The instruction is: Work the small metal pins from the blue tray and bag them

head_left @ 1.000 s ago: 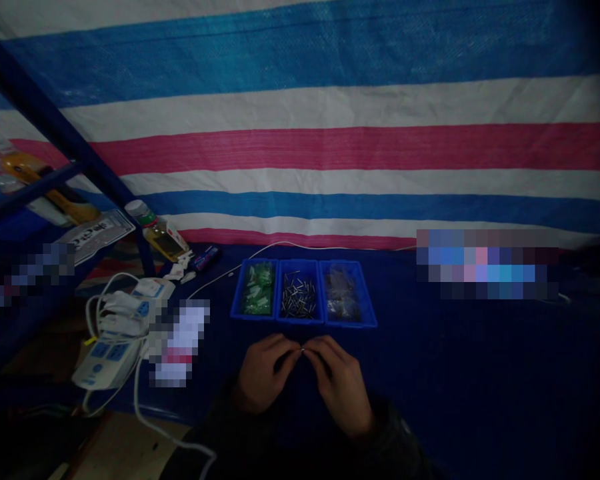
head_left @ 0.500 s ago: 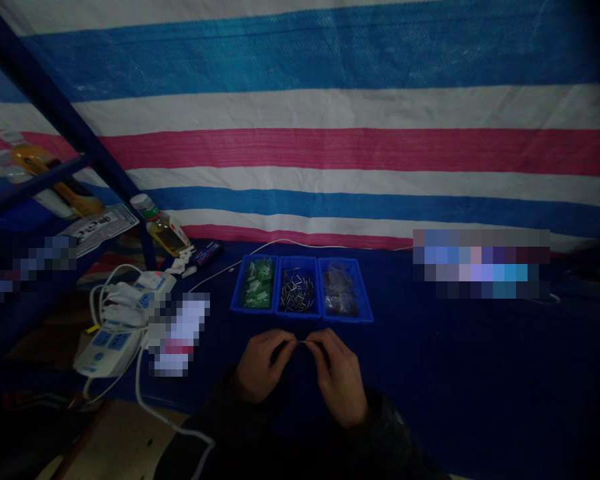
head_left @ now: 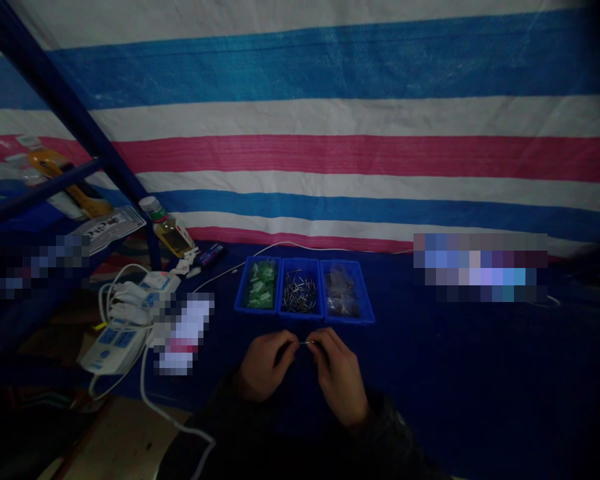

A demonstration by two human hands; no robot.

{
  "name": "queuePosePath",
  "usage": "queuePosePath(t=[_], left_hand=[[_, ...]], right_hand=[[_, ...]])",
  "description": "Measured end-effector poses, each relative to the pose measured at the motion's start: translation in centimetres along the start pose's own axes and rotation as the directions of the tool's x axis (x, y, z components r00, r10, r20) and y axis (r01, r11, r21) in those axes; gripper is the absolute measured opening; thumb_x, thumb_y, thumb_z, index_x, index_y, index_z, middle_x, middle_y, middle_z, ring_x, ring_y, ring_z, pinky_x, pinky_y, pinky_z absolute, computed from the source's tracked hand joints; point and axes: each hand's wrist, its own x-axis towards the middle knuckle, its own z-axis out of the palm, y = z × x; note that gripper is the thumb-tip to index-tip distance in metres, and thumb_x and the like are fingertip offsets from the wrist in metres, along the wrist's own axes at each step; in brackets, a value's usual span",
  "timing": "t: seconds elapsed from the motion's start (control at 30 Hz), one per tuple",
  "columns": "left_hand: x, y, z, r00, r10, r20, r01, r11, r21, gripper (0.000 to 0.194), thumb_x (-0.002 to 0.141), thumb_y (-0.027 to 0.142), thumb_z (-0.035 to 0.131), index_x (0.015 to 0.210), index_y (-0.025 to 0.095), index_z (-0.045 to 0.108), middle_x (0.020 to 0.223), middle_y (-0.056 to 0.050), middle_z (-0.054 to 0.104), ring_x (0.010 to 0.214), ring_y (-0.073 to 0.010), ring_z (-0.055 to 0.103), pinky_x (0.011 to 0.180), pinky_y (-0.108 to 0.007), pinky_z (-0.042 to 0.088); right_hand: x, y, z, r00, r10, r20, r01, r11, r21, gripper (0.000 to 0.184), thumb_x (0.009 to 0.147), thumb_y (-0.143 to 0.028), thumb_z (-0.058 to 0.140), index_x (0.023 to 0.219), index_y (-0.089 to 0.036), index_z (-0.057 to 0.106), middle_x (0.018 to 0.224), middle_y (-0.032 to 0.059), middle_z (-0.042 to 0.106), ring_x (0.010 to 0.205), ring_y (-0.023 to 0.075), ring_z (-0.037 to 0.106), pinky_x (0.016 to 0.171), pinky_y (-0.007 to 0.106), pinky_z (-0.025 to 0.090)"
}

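Note:
A thin, shiny metal pin [head_left: 306,343] spans the small gap between my hands, just in front of the blue trays. The thumb and fingertips of my left hand [head_left: 266,363] pinch its left end. My right hand [head_left: 341,373] pinches the right end, hiding that tip. Behind them stand three blue trays side by side. Green and clear small pieces lie in the left tray [head_left: 239,299], many loose metal pins in the middle tray [head_left: 303,316], and clear plastic pieces, too dim to make out, in the right tray [head_left: 365,303].
On the left, a white power strip [head_left: 100,353] with plugs and cables lies beside a blurred-out flat object [head_left: 187,333]. A bottle [head_left: 170,233] stands near the blue metal frame [head_left: 75,127]. Another blurred-out object [head_left: 480,267] sits at the right, before a striped sheet [head_left: 360,157].
My fingertips have drawn slightly apart, so more of the thin pin shows between them. The whole view has shifted a little.

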Motion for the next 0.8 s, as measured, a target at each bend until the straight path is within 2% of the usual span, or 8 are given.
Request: queuePosePath(t=[0.3, 0.47, 0.63, 0.8], left_hand=[[0.16, 0.12, 0.1, 1.0, 0.008, -0.001, -0.008, 0.999, 0.037, 0.018, 0.1, 0.025, 0.049, 0.092, 0.019, 0.064, 0.082, -0.001, 0.069, 0.078, -0.0152, 0.064, 0.076, -0.025, 0.046], [0.28, 0.26, 0.06, 1.0, -0.005, -0.001, 0.005, 0.999, 0.048, 0.018, 0.1, 0.025, 0.05, 0.091, 0.019, 0.064, 0.084, -0.001, 0.07, 0.079, -0.0149, 0.065, 0.076, -0.025, 0.046], [0.18, 0.0, 0.14, 1.0, 0.003, -0.003, -0.003, 0.999, 0.049, 0.017, 0.1, 0.024, 0.05, 0.093, 0.019, 0.065, 0.084, -0.001, 0.07, 0.079, -0.0146, 0.065, 0.075, -0.024, 0.046], [0.2, 0.0, 0.13, 1.0, 0.007, -0.018, -0.006, 0.999, 0.05, 0.019, 0.1, 0.026, 0.05, 0.092, 0.019, 0.066, 0.081, -0.001, 0.07, 0.077, -0.0149, 0.066, 0.073, -0.024, 0.047]], right_hand=[[0.0, 0.0, -0.02, 0.999, -0.002, 0.054, 0.005, 0.999, -0.047, 0.021, 0.103, -0.021, 0.045, 0.092, -0.023, 0.063, 0.087, 0.003, 0.068, 0.076, 0.0175, 0.068, 0.074, 0.028, 0.052], [-0.03, 0.02, 0.03, 1.0, -0.009, 0.029, 0.01, 1.0, -0.007, 0.018, 0.102, -0.021, 0.046, 0.108, -0.023, 0.063, 0.098, 0.0057, 0.07, 0.086, 0.0195, 0.07, 0.08, 0.03, 0.054], [-0.04, -0.16, 0.01, 1.0, 0.014, 0.02, -0.014, 1.0, 0.008, 0.016, 0.101, -0.019, 0.047, 0.096, -0.023, 0.063, 0.091, 0.003, 0.069, 0.082, 0.0179, 0.069, 0.078, 0.029, 0.052], [-0.03, -0.12, -0.08, 0.999, 0.024, 0.023, -0.024, 1.0, 0.005, 0.017, 0.102, -0.02, 0.047, 0.094, -0.023, 0.062, 0.088, 0.0023, 0.068, 0.079, 0.0174, 0.067, 0.077, 0.029, 0.05]])
